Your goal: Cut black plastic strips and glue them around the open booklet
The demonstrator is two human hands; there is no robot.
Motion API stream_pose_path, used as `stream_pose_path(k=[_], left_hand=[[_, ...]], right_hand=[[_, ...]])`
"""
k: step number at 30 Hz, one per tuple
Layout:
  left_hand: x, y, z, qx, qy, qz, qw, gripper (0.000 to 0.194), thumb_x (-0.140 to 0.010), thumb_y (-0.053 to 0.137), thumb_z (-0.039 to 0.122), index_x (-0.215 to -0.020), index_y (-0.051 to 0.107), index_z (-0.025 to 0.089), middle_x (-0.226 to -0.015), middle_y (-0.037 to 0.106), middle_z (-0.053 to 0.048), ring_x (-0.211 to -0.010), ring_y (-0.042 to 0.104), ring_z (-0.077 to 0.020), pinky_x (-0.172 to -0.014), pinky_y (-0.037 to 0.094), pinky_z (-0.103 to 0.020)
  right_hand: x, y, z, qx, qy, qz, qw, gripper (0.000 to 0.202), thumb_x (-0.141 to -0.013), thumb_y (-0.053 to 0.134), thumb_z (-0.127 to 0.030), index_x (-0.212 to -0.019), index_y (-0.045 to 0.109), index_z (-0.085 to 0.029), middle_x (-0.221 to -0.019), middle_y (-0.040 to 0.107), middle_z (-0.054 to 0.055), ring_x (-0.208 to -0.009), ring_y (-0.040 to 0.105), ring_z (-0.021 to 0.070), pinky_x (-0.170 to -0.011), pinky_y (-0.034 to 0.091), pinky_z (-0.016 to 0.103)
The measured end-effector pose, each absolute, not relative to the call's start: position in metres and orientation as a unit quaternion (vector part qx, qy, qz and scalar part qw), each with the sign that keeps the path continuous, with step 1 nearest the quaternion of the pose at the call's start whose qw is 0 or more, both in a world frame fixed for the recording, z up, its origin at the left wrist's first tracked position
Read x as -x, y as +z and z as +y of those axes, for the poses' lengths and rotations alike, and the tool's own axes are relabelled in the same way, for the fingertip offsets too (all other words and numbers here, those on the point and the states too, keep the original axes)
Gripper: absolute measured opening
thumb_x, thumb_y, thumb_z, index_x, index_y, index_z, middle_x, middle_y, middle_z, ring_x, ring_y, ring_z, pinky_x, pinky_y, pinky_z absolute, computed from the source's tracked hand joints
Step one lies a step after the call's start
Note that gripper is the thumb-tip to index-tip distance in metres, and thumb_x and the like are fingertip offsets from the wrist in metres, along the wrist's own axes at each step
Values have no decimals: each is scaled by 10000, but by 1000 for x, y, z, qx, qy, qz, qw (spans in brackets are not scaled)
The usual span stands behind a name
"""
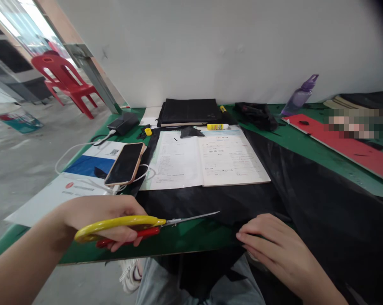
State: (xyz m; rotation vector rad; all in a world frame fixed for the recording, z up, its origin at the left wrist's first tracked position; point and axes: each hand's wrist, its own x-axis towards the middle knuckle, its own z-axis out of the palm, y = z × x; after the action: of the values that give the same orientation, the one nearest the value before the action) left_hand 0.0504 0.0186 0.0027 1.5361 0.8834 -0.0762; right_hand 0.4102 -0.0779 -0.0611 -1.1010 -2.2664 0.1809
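My left hand (105,218) is wrapped round the yellow and red handles of a pair of scissors (147,221), whose blades point right over the table's front edge area. My right hand (274,239) pinches the edge of thin black material (318,190) at the lower right. That material spreads under and around an open book (229,163) and hangs over the front edge. More black pieces lie on my lap. A small black scrap (191,132) rests on the top of the book.
A phone (126,164) with a white cable lies left of the book on a printed sheet (61,195). Behind are a black folder (191,111), a glue stick (217,126), a purple bottle (301,96) and a red board (340,144).
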Motion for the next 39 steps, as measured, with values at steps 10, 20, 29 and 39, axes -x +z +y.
stream_pose_path(k=[10,20,29,39], left_hand=[[-65,-5,48,-647,-144,287,692,329,-862,564,455,-899,722,168,-595,659,-47,-455,498,-111,-431,386,-195],[-71,-15,51,-634,-142,298,700,266,-789,658,410,-889,734,175,-568,622,-20,-446,464,-106,-410,340,-206],[-78,-16,52,-637,-147,303,693,273,-795,664,417,-864,704,156,-545,552,6,-460,472,-99,-417,337,-198],[-73,-31,50,-642,-120,336,679,360,-658,791,340,-971,706,181,-730,648,-17,-481,473,-74,-415,394,-164]], right_hand=[[-420,-63,-75,379,55,-877,289,149,-876,581,-131,-946,682,-216,-883,713,35,-794,650,137,-704,525,267],[-421,-64,-75,375,59,-879,289,166,-874,572,-115,-958,679,-211,-890,710,36,-790,647,140,-698,528,276],[-423,-64,-73,371,61,-885,274,150,-874,591,-134,-965,683,-209,-904,709,33,-805,637,135,-716,526,272],[-419,-67,-75,372,63,-879,291,150,-872,596,-138,-967,682,-214,-871,702,26,-785,632,136,-699,509,276]])
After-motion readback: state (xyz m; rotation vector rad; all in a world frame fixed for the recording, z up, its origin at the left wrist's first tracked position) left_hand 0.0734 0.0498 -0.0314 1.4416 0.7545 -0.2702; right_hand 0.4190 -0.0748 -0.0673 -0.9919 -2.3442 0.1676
